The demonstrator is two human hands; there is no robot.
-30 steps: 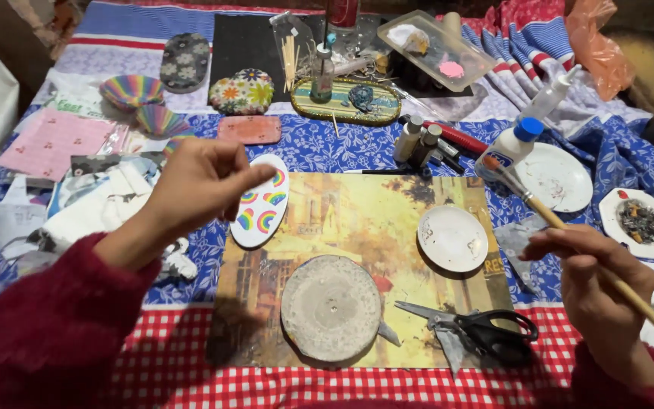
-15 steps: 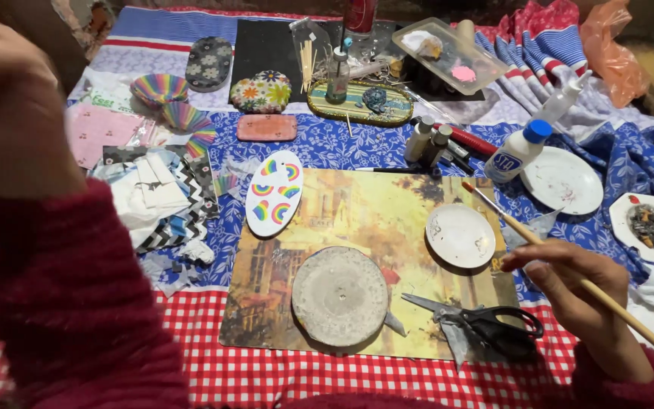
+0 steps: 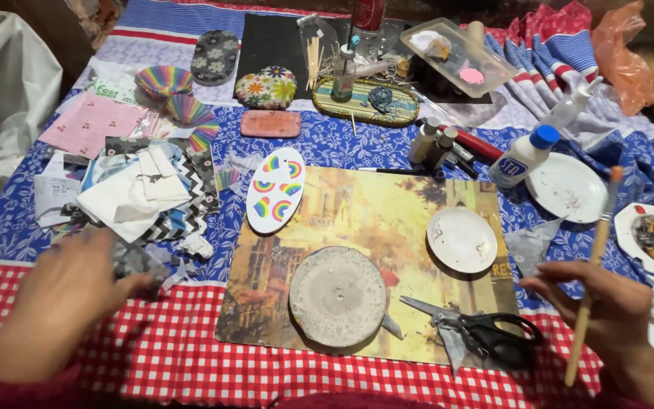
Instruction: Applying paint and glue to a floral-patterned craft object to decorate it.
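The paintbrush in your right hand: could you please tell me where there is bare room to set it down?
Free: red checked cloth between left hand and picture mat; also the mat's middle, above the round disc. Crowded: paper scraps left, scissors and plates near the right hand.

A wooden brush [image 3: 593,273] is held upright in the closed grip of the right hand [image 3: 607,318], just beside the black scissors [image 3: 486,333]. The left hand [image 3: 66,295], blurred, is spread over the red checked cloth [image 3: 191,356] near a pile of paper scraps [image 3: 138,197]. On the picture mat [image 3: 365,220] are seen a grey disc [image 3: 337,297], a white plate [image 3: 462,240] and a rainbow-patterned oval [image 3: 275,189].
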